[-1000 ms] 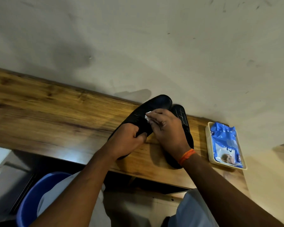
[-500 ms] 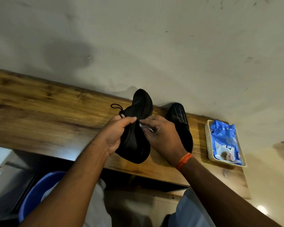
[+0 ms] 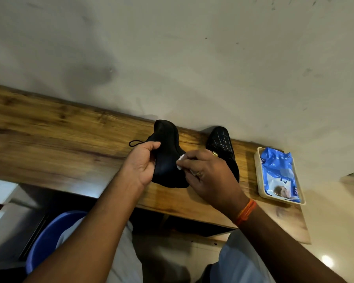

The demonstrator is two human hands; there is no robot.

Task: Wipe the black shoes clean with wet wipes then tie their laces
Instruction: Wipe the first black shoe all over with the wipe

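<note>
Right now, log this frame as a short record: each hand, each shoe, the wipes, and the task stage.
left hand: grips the held shoe, tipped on its side
right hand: pinches a white wipe against that shoe
second shoe: on the wooden shelf, behind the right hand
wipes pack: blue, in a cream tray at the right
stage: wiping; a lace hangs loose

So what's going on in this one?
A person is cleaning a black shoe over a wooden shelf. The left hand holds the shoe up on its side, while the right hand presses a white wet wipe against it. The second shoe sits on the shelf behind, beside a tray holding the blue wipes pack. A lace hangs loose.
</note>
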